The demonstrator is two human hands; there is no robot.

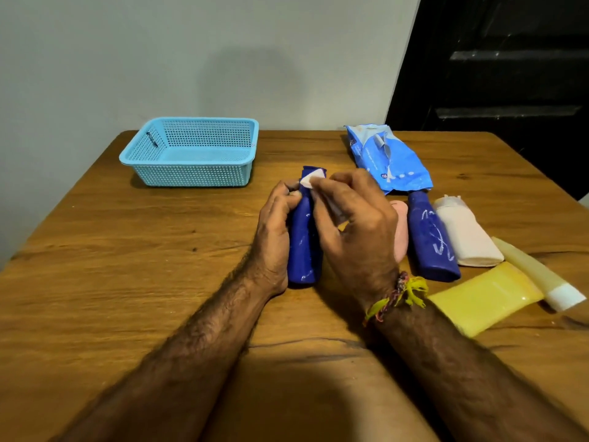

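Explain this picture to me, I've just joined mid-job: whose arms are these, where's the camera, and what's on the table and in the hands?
There is no machine here: a person works with two bare hands. The single picture comes from a wide-angle camera worn on the person's head, looking forward and down, so both forearms enter from the bottom edge. The left hand grips a dark blue bottle. The right hand pinches a small white wipe against the bottle's far end. On the wooden table a light blue basket stands at the far left. To the right lie a blue wipes pack, a second blue bottle, a pink item partly hidden behind the right hand, a pale bottle, a yellow pack and a clear tube with a white cap.
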